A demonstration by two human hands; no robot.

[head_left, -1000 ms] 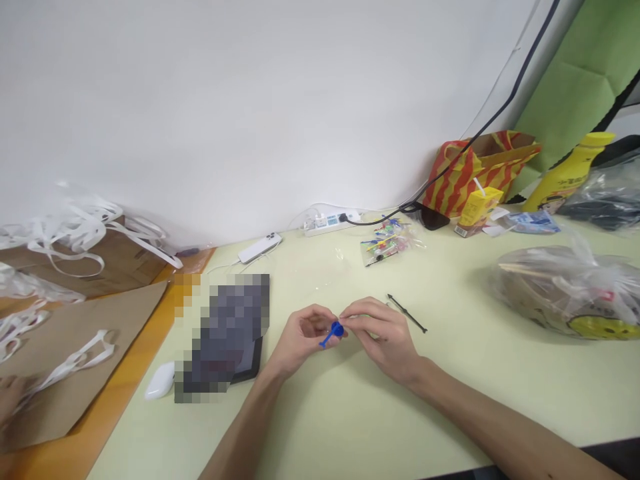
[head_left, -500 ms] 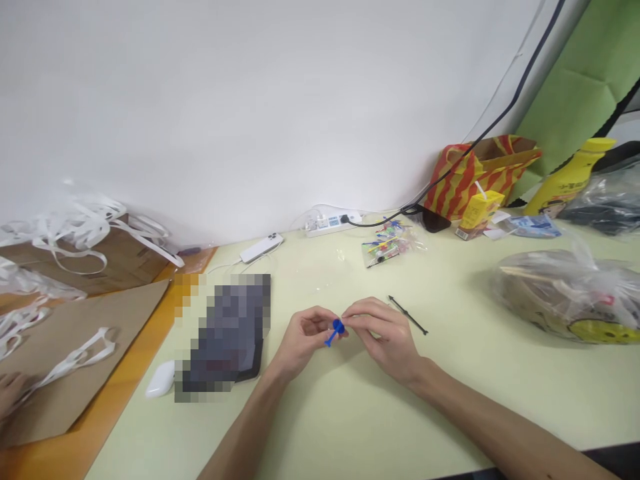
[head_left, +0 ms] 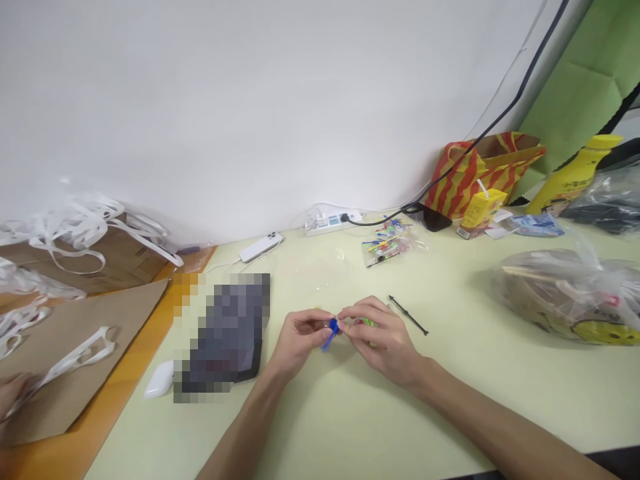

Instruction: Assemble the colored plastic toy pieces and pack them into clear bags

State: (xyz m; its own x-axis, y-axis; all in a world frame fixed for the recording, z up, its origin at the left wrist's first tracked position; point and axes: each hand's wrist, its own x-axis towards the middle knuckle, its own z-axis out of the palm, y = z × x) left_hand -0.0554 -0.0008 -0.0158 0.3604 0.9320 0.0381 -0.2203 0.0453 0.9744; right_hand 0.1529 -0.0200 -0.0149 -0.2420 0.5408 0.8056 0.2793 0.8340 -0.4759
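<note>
A small blue plastic piece [head_left: 333, 326] with a round head and a thin stem sits between my two hands over the table. My left hand [head_left: 299, 339] is closed, pinching the piece between thumb and fingers. From the other side, my right hand [head_left: 384, 339] meets it, thumb and fingertips pressed together at its head. Small green and red bits [head_left: 367, 323] show between the right fingers; what they belong to is hidden. Just beyond the right hand lies a thin black plastic stick [head_left: 409, 315] with a pointed end.
A clear bag of colourful plastic pieces [head_left: 387, 243] lies near the power strip [head_left: 333, 223]. To the left are a dark blurred-out flat object [head_left: 225, 333], a white case [head_left: 159, 379] and a phone [head_left: 261, 247]. A tied plastic bag [head_left: 565, 300] stands right. Another person's hand [head_left: 13, 400] is far left.
The blue piece has shifted slightly left and its stem is blurred by motion. Green and red bits now show between my right fingers. The other person's hand at left has moved a little.
</note>
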